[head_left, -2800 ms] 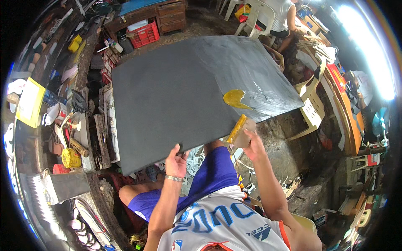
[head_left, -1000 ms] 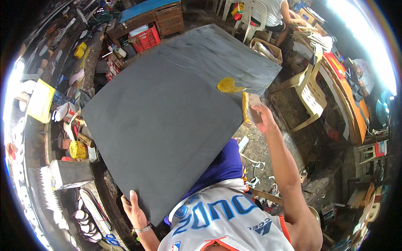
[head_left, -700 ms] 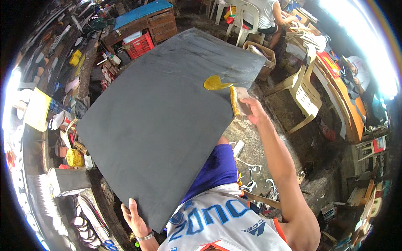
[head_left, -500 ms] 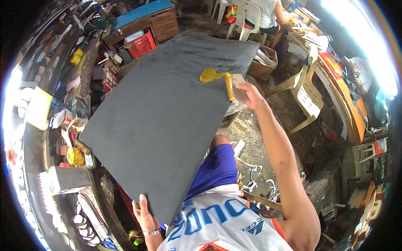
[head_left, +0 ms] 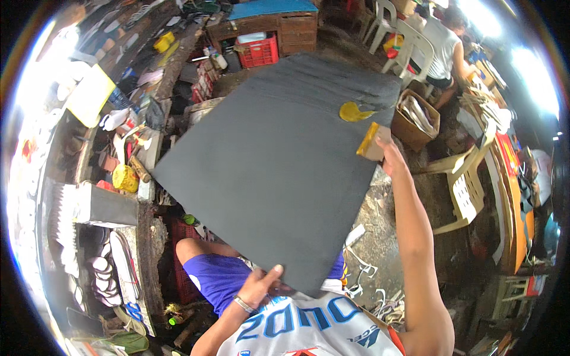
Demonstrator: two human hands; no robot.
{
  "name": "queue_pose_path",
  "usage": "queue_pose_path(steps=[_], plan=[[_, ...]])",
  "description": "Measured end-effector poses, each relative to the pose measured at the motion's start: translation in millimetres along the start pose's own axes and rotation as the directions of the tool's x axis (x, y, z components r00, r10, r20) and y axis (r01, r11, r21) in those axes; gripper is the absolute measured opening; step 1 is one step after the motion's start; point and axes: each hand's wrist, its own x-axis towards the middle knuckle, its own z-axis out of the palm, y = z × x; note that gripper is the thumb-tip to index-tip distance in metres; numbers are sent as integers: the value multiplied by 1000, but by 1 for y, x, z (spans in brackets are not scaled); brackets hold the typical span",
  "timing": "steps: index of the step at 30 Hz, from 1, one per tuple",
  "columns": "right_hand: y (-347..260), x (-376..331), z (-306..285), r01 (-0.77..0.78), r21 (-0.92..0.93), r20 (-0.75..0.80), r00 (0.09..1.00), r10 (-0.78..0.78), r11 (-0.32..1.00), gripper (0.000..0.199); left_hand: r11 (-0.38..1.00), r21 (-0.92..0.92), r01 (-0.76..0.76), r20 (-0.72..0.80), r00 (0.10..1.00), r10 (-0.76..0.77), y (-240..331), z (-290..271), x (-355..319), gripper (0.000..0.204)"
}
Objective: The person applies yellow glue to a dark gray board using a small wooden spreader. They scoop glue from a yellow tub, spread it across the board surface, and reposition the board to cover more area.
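Your left hand (head_left: 259, 287), thumb on top, pinches the near edge of the dark sheet (head_left: 267, 166) before you, seemingly steadying it, with a yellow puddle (head_left: 354, 111) toward its far right corner and a flat spreader (head_left: 377, 146), yellow edge inward, held closed by its cleaner side in your right hand (head_left: 392, 159), likely against smearing.

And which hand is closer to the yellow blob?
Right. The right hand, holding a spreader, is below and right of the yellow blob; the left hand is farther, at the near edge of the black sheet.
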Motion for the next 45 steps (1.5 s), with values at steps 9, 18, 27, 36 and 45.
queue_pose_path(steps=[9,18,27,36,45], plan=[[50,-77,-43,-32,12,-55,998,32,999,50,791,596,-142,497,838,-224,22,15,48,83],[29,-45,-75,-69,-255,-196,980,18,965,45,275,961,0,-231,541,808,124,-193,131,69],[20,-34,-84,-166,-297,-248,964,93,940,42,551,830,-83,-421,555,718,87,-229,206,77],[24,-48,-71,-189,-315,-156,977,145,930,60,634,771,-52,-500,566,655,32,-214,113,63],[24,-25,-41,-300,-433,-227,949,219,850,67,153,985,75,-169,339,925,85,-137,163,68]])
